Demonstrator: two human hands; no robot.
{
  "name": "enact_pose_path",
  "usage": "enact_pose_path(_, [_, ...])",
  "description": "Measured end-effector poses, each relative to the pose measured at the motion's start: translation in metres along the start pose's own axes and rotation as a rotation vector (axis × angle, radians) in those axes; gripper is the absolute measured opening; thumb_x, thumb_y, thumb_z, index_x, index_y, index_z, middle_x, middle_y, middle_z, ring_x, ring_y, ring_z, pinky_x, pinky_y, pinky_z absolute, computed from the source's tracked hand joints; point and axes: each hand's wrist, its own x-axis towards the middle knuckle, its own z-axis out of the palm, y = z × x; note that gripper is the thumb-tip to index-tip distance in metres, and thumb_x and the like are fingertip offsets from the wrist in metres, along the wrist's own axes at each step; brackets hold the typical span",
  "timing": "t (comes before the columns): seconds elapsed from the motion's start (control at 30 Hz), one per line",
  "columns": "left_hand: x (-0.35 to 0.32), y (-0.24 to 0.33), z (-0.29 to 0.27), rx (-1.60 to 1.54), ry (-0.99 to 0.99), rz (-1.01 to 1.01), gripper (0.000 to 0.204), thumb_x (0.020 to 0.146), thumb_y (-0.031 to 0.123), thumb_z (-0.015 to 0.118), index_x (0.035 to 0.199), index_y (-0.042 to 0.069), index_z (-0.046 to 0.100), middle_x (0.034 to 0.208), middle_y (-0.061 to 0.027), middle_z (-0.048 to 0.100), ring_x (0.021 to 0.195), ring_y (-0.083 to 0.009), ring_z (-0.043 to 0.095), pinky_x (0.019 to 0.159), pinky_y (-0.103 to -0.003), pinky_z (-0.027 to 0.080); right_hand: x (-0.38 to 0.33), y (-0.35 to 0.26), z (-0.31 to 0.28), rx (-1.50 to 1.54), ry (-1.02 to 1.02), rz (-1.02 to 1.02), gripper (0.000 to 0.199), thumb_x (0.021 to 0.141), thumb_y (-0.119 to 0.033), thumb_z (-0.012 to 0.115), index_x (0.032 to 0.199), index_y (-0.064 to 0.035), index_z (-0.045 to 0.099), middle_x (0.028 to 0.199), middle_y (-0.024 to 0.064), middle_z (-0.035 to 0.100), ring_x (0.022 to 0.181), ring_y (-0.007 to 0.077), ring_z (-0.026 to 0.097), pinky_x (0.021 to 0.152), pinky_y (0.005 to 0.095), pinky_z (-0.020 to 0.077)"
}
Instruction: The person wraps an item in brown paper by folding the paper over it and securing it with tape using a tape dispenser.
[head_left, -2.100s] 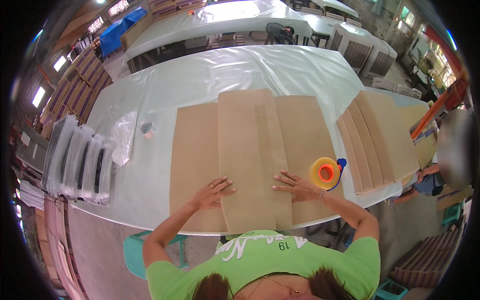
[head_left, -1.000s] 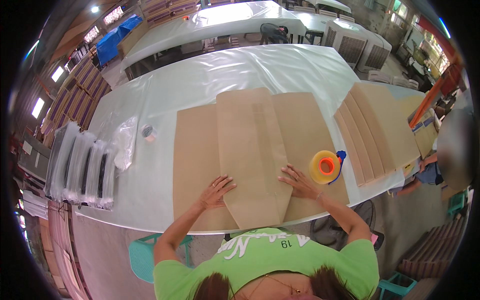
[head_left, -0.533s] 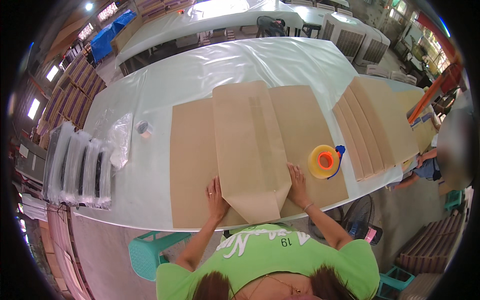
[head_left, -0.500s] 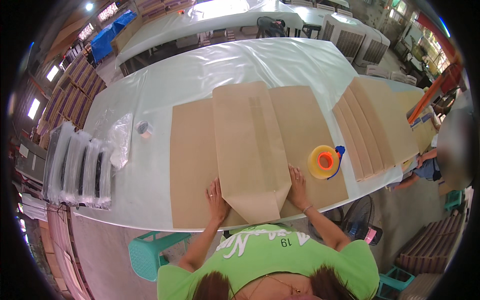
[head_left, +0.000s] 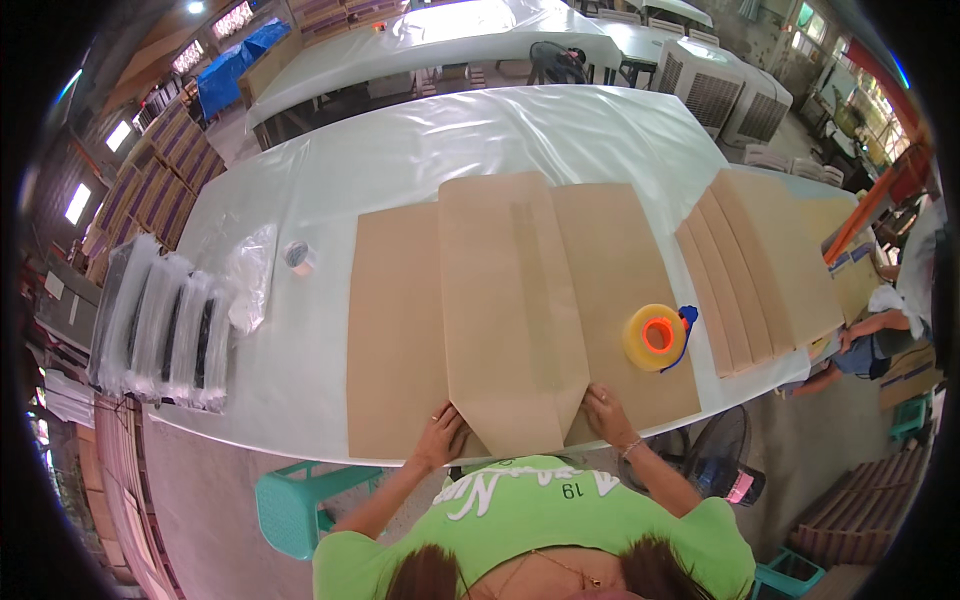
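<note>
A long brown kraft paper piece (head_left: 505,300), folded into a sleeve with a tapered near end, lies on a wider flat brown sheet (head_left: 398,320). My left hand (head_left: 442,437) is closed at the left corner of the taper, fingers bent against the paper's edge. At the opposite corner my right hand (head_left: 607,413) pinches the edge, its thumb partly hidden. Right of the sleeve, a yellow tape roll with an orange core and blue dispenser (head_left: 655,338) rests on the flat sheet.
The table (head_left: 300,375) has a pale plastic cover. Plastic-wrapped dark items (head_left: 165,335), a clear plastic bag (head_left: 252,278) and a small tape roll (head_left: 298,258) sit left. Stacked brown sheets (head_left: 745,270) stand right, near another person's arm (head_left: 875,325). A green stool (head_left: 300,505) stands below.
Both hands have slid nearer to me along the sleeve's sides, to the corners of its taper. The near end now looks more evenly tapered. The whole view has shifted slightly.
</note>
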Motion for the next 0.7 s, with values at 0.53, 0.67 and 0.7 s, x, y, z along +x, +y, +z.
enact_pose_path(0.53, [0.025, -0.029, -0.008, -0.011, -0.554, 0.202, 0.037, 0.090, 0.025, 0.050, 0.116, 0.000, 0.058, 0.121, -0.0172, 0.057, 0.122, -0.0332, 0.046, 0.107, -0.043, 0.033, 0.051, 0.031, -0.013, -0.264, -0.833, -0.783, 0.029, 0.089, -0.024, 0.053, 0.112, -0.0080, 0.064, 0.125, 0.0119, 0.058, 0.114, 0.0319, 0.054, 0.100, 0.0391, 0.0431])
enact_pose_path(0.67, [0.024, -0.031, -0.006, -0.020, -0.570, 0.220, 0.038, 0.089, 0.025, 0.051, 0.116, -0.001, 0.058, 0.122, -0.0182, 0.057, 0.122, -0.0341, 0.045, 0.108, -0.044, 0.032, 0.051, 0.030, -0.011, -0.169, -0.837, -0.735, 0.030, 0.089, -0.024, 0.053, 0.112, -0.0080, 0.064, 0.125, 0.0120, 0.058, 0.114, 0.0319, 0.054, 0.100, 0.0392, 0.0430])
enact_pose_path(0.7, [0.024, -0.032, -0.005, -0.035, -0.577, 0.223, 0.038, 0.089, 0.026, 0.051, 0.116, -0.001, 0.058, 0.122, -0.0183, 0.057, 0.122, -0.0343, 0.045, 0.108, -0.044, 0.031, 0.051, 0.029, -0.011, -0.154, -0.839, -0.728, 0.030, 0.089, -0.024, 0.053, 0.112, -0.0079, 0.064, 0.125, 0.0120, 0.058, 0.114, 0.0319, 0.054, 0.100, 0.0392, 0.0429])
